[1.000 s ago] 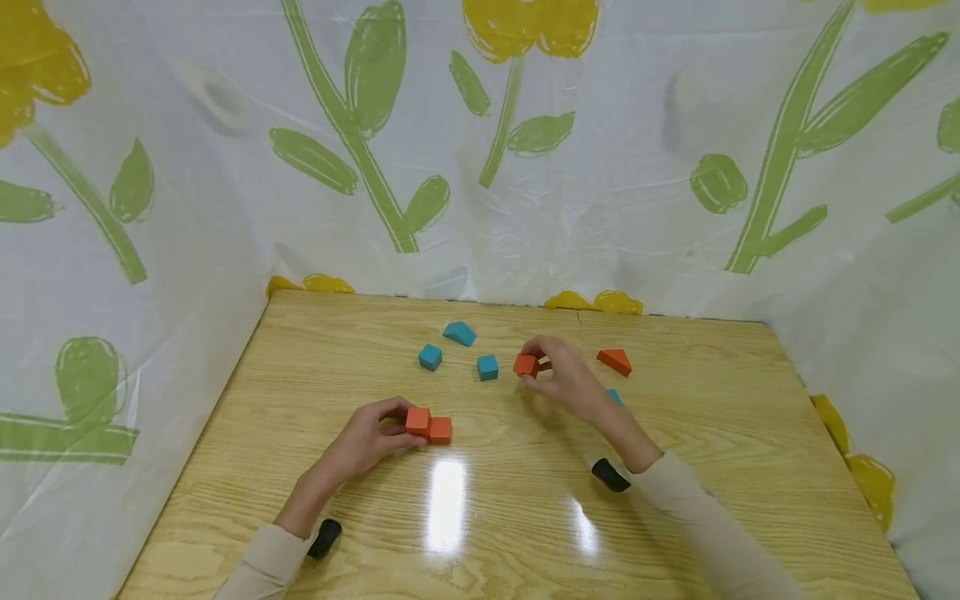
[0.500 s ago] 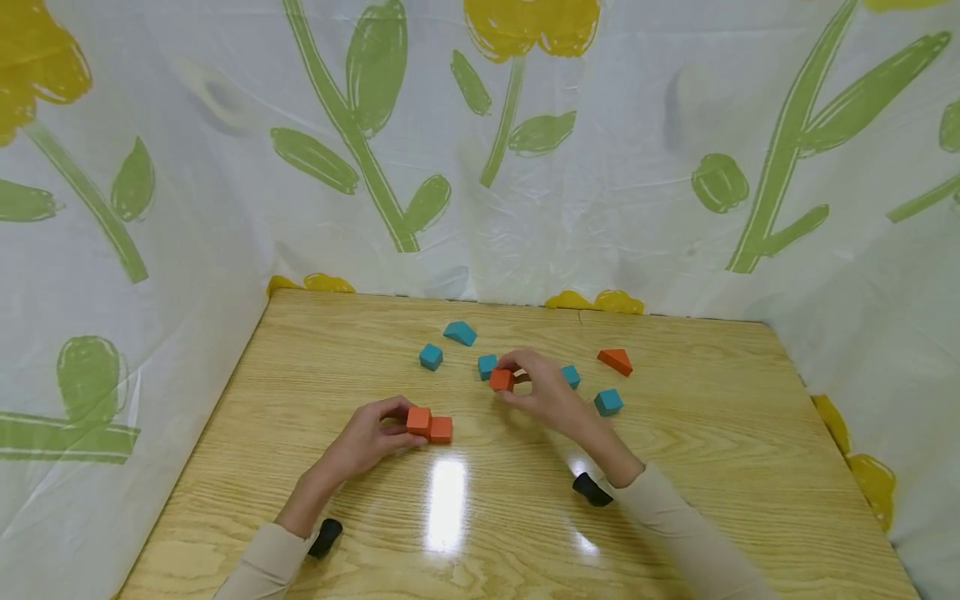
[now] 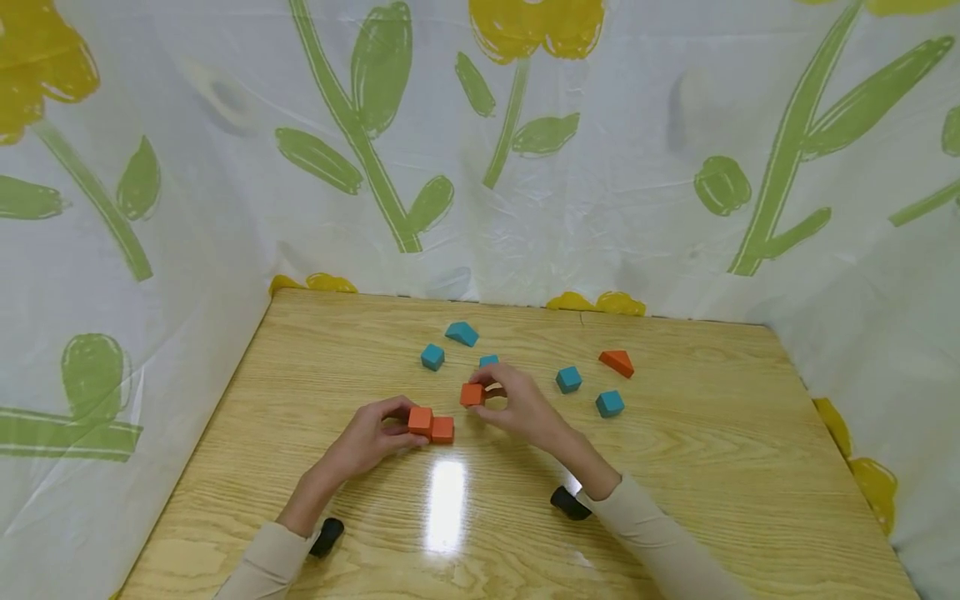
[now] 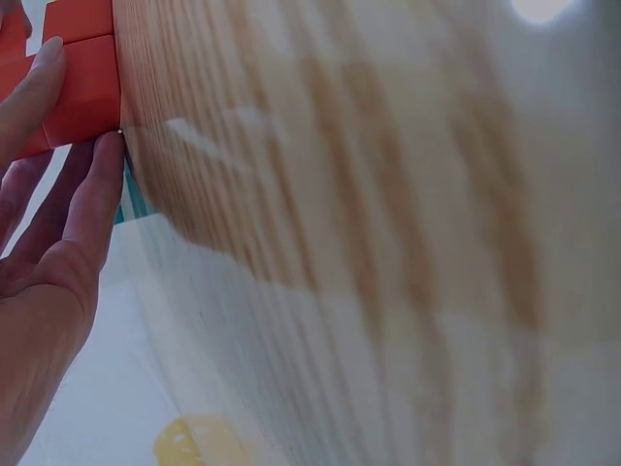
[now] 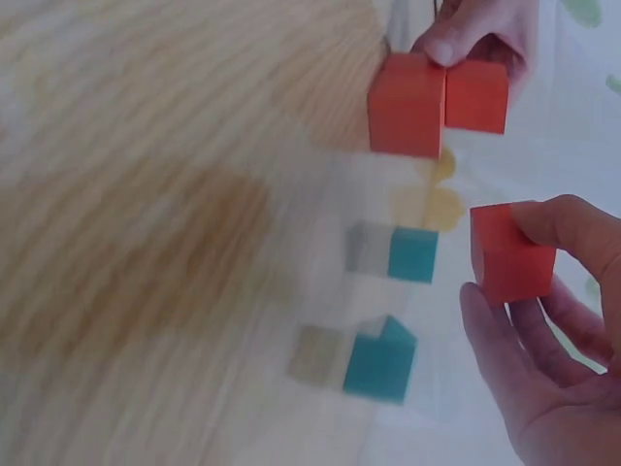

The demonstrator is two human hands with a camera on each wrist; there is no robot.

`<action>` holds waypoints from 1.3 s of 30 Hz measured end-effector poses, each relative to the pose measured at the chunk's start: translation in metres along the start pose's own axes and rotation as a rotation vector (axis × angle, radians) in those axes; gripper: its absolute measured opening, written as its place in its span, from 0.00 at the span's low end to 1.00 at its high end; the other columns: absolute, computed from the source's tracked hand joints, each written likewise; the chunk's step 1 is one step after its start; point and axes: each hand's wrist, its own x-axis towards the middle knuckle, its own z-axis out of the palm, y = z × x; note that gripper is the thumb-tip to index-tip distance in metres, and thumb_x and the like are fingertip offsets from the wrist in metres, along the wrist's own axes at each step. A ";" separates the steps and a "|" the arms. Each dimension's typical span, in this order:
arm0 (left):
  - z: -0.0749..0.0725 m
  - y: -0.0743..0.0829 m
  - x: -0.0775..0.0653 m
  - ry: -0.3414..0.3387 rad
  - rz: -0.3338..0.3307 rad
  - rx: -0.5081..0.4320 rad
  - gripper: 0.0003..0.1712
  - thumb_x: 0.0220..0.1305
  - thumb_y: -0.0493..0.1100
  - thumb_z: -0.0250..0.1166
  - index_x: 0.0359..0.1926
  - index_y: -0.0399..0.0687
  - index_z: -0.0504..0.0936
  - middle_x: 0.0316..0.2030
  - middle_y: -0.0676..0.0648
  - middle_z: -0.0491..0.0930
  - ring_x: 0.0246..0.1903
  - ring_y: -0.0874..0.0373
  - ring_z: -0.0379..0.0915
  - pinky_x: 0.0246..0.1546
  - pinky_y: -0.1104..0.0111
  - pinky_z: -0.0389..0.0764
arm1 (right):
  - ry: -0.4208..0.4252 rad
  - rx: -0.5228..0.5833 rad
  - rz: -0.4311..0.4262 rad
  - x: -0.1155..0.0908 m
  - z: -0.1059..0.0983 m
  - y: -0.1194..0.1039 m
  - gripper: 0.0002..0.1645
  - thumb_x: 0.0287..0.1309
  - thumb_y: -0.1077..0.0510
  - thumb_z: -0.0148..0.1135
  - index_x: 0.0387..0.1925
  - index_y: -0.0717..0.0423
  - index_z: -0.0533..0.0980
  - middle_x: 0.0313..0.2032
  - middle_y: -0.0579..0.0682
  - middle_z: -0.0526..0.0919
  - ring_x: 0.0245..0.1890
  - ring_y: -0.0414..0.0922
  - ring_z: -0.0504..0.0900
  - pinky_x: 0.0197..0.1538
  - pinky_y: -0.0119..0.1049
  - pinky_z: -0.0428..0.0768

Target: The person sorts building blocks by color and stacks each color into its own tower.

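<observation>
My left hand (image 3: 367,437) grips a small group of red cubes between thumb and fingertips. One upper cube (image 3: 420,420) rests on a lower cube, mostly hidden in the head view, which the left thumb touches in the left wrist view (image 4: 85,89). A further red cube (image 3: 442,430) stands on the table against the lower one's right side. My right hand (image 3: 528,408) pinches another red cube (image 3: 472,394) by thumb and fingertips. That cube hangs above the table, apart from the group, up and to its right.
Several blue cubes lie loose: one at left (image 3: 432,357), one part-hidden behind the right hand (image 3: 489,360), and two at right (image 3: 568,379). A blue triangular block (image 3: 462,333) and a red triangular block (image 3: 617,362) lie farther back. Flower-print sheeting (image 3: 585,217) encloses the wooden table.
The right hand has carried its red cube leftward and nearer, towards the red group, uncovering blue cubes on the right. My left hand and its cubes have stayed in place.
</observation>
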 end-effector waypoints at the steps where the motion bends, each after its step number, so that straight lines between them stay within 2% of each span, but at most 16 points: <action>1: 0.000 0.000 0.000 -0.001 0.000 -0.003 0.15 0.62 0.33 0.74 0.49 0.40 0.83 0.48 0.42 0.82 0.53 0.44 0.79 0.54 0.66 0.83 | -0.009 0.014 0.007 0.000 0.002 -0.001 0.20 0.59 0.68 0.74 0.51 0.63 0.78 0.47 0.54 0.82 0.48 0.50 0.85 0.51 0.42 0.87; 11: -0.001 -0.002 0.001 -0.011 0.007 -0.028 0.15 0.62 0.32 0.73 0.50 0.41 0.82 0.48 0.42 0.81 0.54 0.44 0.80 0.54 0.66 0.83 | -0.107 0.139 0.012 0.003 0.024 -0.004 0.18 0.62 0.67 0.71 0.51 0.63 0.76 0.49 0.55 0.81 0.52 0.51 0.84 0.55 0.43 0.85; 16: -0.001 -0.001 0.001 -0.014 0.010 -0.049 0.17 0.61 0.32 0.74 0.50 0.43 0.82 0.49 0.43 0.82 0.54 0.47 0.80 0.54 0.66 0.83 | -0.119 0.167 -0.029 0.003 0.032 -0.003 0.17 0.61 0.69 0.71 0.50 0.65 0.76 0.49 0.57 0.81 0.52 0.54 0.84 0.55 0.49 0.85; 22: -0.001 -0.001 0.002 -0.025 0.025 -0.033 0.20 0.63 0.32 0.73 0.55 0.42 0.82 0.52 0.42 0.82 0.55 0.45 0.80 0.54 0.66 0.83 | -0.134 0.175 -0.052 0.002 0.037 -0.003 0.19 0.62 0.69 0.71 0.52 0.65 0.75 0.49 0.56 0.80 0.53 0.51 0.84 0.58 0.44 0.84; 29: -0.001 0.001 0.002 -0.023 0.019 -0.001 0.17 0.63 0.33 0.73 0.53 0.44 0.83 0.50 0.44 0.82 0.54 0.45 0.81 0.53 0.66 0.84 | -0.142 0.198 -0.059 0.001 0.039 -0.001 0.19 0.62 0.67 0.71 0.53 0.64 0.75 0.50 0.57 0.80 0.53 0.52 0.83 0.58 0.45 0.84; 35: -0.001 0.002 0.002 -0.019 0.002 -0.008 0.17 0.62 0.31 0.73 0.52 0.43 0.83 0.49 0.43 0.82 0.53 0.45 0.81 0.53 0.67 0.84 | -0.154 0.137 -0.075 0.001 0.036 -0.004 0.23 0.62 0.63 0.72 0.56 0.65 0.75 0.52 0.55 0.80 0.54 0.48 0.82 0.59 0.45 0.83; 39: -0.001 0.002 0.002 -0.017 -0.003 -0.012 0.17 0.62 0.31 0.73 0.52 0.43 0.83 0.49 0.43 0.82 0.53 0.45 0.81 0.53 0.67 0.84 | -0.157 0.078 -0.081 0.000 0.027 -0.004 0.26 0.64 0.59 0.72 0.58 0.67 0.74 0.55 0.60 0.80 0.56 0.52 0.80 0.60 0.48 0.82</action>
